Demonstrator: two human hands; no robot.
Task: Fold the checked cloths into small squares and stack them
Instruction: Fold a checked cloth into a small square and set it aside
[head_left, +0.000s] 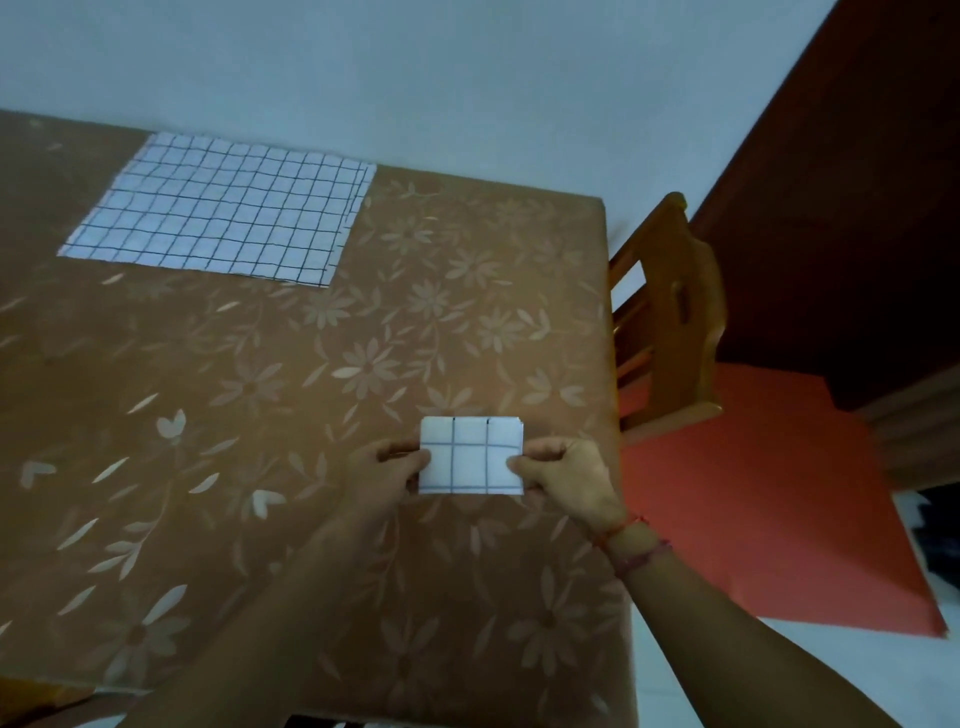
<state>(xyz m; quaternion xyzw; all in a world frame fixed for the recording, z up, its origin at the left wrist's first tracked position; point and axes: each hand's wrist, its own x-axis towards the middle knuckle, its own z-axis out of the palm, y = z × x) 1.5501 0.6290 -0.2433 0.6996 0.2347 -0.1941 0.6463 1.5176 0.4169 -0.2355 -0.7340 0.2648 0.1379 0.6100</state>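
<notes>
A small folded checked cloth (470, 454), white with dark grid lines, sits near the right side of the table. My left hand (387, 467) pinches its left edge and my right hand (563, 475) pinches its right edge. Several layers show at the folded cloth's top right corner. A second checked cloth (223, 208) lies spread flat and unfolded at the far left of the table, well away from both hands.
The table carries a brown tablecloth with a flower pattern (311, 389). A wooden chair (670, 312) stands close to the table's right edge. An orange-red mat (769, 493) covers the floor to the right. A pale wall runs behind the table.
</notes>
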